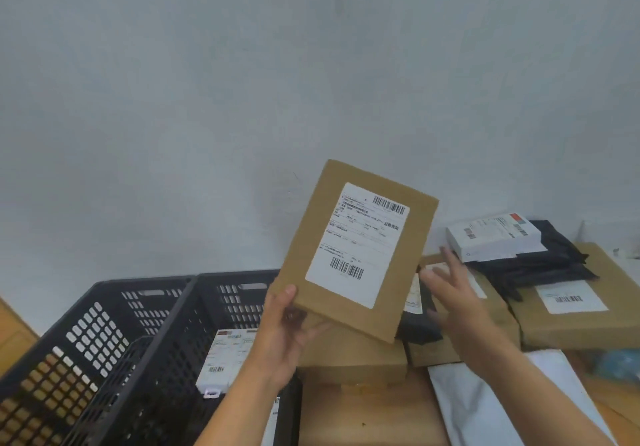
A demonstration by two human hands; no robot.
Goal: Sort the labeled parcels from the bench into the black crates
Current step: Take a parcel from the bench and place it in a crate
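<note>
My left hand (287, 335) grips the lower left corner of a flat brown cardboard parcel (311, 265) with a white barcode label, held up and tilted in front of the wall. My right hand (453, 293) hovers open just right of it, fingers spread, over the parcels on the bench. Two black perforated crates stand at the left: the far left crate (83, 338) and the nearer crate (166, 352). A white labeled parcel (227, 355) lies in the nearer one.
Brown boxes (353, 362) are stacked on the bench under my hands. At the right lie a large brown box (588, 328), black poly bags (540, 269), a white box (495, 238) on top, and a white mailer bag (485, 404). A grey wall stands close behind.
</note>
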